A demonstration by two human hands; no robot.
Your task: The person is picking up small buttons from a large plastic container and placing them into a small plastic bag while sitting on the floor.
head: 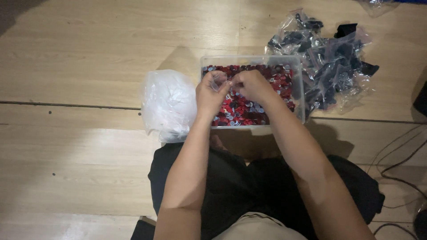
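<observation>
My left hand [210, 94] and my right hand [251, 85] meet over a clear plastic tub [297, 62] on the wooden floor. Together they pinch a small clear plastic bag [219, 80] between the fingertips. The tub is full of small round red and grey pieces [281, 80], partly hidden under my hands. My forearms reach out from my lap, which is covered in dark cloth.
A crumpled white plastic bag [168, 103] lies just left of the tub. A heap of small clear bags with dark contents [327, 66] sits to the right of it. Black cables [400, 160] run along the floor at the right edge.
</observation>
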